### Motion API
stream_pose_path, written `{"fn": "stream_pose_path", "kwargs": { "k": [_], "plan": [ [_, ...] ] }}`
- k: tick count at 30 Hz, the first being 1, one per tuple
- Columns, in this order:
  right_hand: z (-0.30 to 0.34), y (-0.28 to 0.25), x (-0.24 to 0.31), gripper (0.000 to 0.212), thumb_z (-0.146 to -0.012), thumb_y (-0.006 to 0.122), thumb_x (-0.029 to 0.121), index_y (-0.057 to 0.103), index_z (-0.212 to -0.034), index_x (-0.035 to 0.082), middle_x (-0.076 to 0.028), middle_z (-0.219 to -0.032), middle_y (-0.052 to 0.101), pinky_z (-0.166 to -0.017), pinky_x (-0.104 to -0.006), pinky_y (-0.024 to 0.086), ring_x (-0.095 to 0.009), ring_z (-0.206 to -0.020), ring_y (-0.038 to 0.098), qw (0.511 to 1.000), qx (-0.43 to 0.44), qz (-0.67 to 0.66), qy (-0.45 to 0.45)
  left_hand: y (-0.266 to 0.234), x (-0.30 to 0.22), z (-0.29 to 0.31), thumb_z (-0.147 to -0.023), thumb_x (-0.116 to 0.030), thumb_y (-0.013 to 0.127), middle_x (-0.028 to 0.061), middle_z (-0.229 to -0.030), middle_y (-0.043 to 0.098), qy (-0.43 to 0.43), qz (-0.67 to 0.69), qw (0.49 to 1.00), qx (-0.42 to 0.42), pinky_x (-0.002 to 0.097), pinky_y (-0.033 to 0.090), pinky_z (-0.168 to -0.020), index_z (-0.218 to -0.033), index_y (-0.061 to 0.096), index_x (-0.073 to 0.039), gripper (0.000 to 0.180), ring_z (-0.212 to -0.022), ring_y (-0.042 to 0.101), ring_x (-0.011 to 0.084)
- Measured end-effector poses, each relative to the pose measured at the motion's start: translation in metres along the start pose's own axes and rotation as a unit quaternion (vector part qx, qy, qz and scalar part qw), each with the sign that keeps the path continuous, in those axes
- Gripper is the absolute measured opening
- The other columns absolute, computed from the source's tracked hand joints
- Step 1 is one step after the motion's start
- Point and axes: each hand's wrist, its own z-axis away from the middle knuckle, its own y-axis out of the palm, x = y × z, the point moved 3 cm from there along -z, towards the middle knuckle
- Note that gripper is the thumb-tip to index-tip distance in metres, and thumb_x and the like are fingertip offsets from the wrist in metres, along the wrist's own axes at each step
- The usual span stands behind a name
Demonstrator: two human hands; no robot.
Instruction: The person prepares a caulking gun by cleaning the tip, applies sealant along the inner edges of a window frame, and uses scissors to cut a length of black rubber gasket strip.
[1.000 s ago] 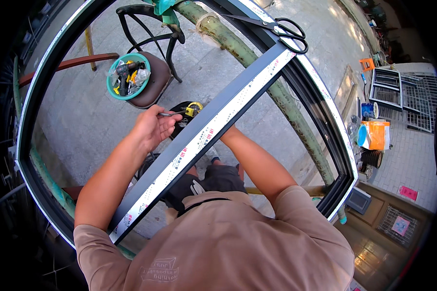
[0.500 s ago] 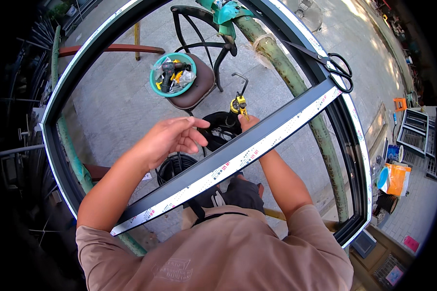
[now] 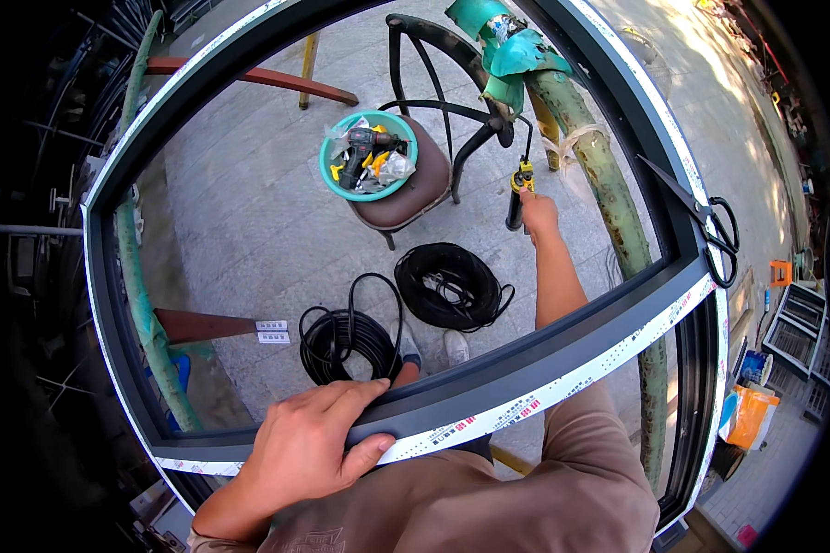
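Observation:
My left hand [image 3: 314, 429] is closed over the crossbar of a dark grey window frame [image 3: 489, 369], thumb on the near face and fingers over the top. Printed white film covers the bar's near side. Seen through the frame's opening, my right hand [image 3: 539, 217] is closed around a caulking gun [image 3: 521, 180] with a yellow handle, a black barrel pointing down and a dark rod rising from it. Black-handled scissors [image 3: 710, 221] lie across the frame's right corner.
Green rusty pipes [image 3: 609, 194] run under the frame. A brown chair [image 3: 401, 207] carries a turquoise basin [image 3: 330, 170] of tools, including a drill. Coils of black rubber strip [image 3: 350, 346] and a second black coil [image 3: 456, 304] lie on the paving. A red-brown bar [image 3: 207, 327] stands left.
My left hand has come down from the air onto the crossbar and closed on it. My right hand has reached farther away and rightward, carrying the caulking gun toward the chair's right side.

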Motion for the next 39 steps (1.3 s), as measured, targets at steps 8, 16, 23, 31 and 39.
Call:
{"fn": "stream_pose_path", "kwargs": {
  "k": [8,16,23,31,39],
  "plan": [
    [-0.071,0.015,0.02,0.061,-0.104,0.065,0.052,0.08,-0.105,-0.007,-0.034,-0.107,0.077,-0.096,-0.0552,0.056,-0.051,-0.107,0.074,0.994,0.056,0.074,-0.051,0.004,0.008,-0.002,-0.094,-0.049,0.077,0.0156,-0.111,0.081,-0.001,-0.013,1.0,-0.012,0.0438,0.065,-0.082,-0.128,0.074,-0.002,0.058,-0.094,0.08,0.0356],
    [-0.111,0.032,0.023,0.054,-0.101,0.069,0.053,0.079,-0.092,0.0,-0.015,-0.083,0.078,-0.079,-0.0452,0.056,-0.031,-0.083,0.076,0.984,0.045,0.137,-0.109,0.0,-0.002,-0.003,-0.091,-0.048,0.076,0.021,-0.116,0.078,-0.05,0.025,0.998,-0.022,0.0488,0.062,-0.09,-0.129,0.072,-0.002,0.06,-0.103,0.077,0.0428],
    [-0.121,0.05,0.022,0.054,-0.099,0.07,0.054,0.082,-0.119,0.006,-0.026,-0.112,0.08,-0.097,-0.0517,0.057,-0.044,-0.11,0.076,0.991,0.076,0.076,-0.08,0.002,-0.002,-0.004,-0.093,-0.051,0.074,0.0214,-0.113,0.078,-0.052,0.018,0.998,-0.038,0.0488,0.063,-0.087,-0.124,0.074,0.0,0.059,-0.1,0.078,0.0424],
    [-0.109,0.051,0.03,0.054,-0.093,0.077,0.054,0.083,-0.123,0.009,-0.022,-0.113,0.082,-0.1,-0.0481,0.058,-0.039,-0.11,0.078,0.996,0.012,0.049,-0.069,0.005,-0.004,-0.004,-0.096,-0.054,0.072,0.0216,-0.107,0.079,-0.069,0.002,0.997,-0.042,0.0471,0.063,-0.085,-0.12,0.075,0.002,0.061,-0.095,0.078,0.0416],
    [-0.086,0.048,0.036,0.058,-0.09,0.083,0.045,0.08,-0.125,-0.001,-0.022,-0.112,0.082,-0.097,-0.0431,0.058,-0.036,-0.107,0.079,0.995,0.001,0.024,-0.092,0.006,-0.001,-0.001,-0.095,-0.059,0.072,0.0197,-0.103,0.079,-0.066,-0.013,0.997,-0.049,0.0452,0.063,-0.081,-0.119,0.076,0.002,0.065,-0.09,0.079,0.0389]
  ]
}}
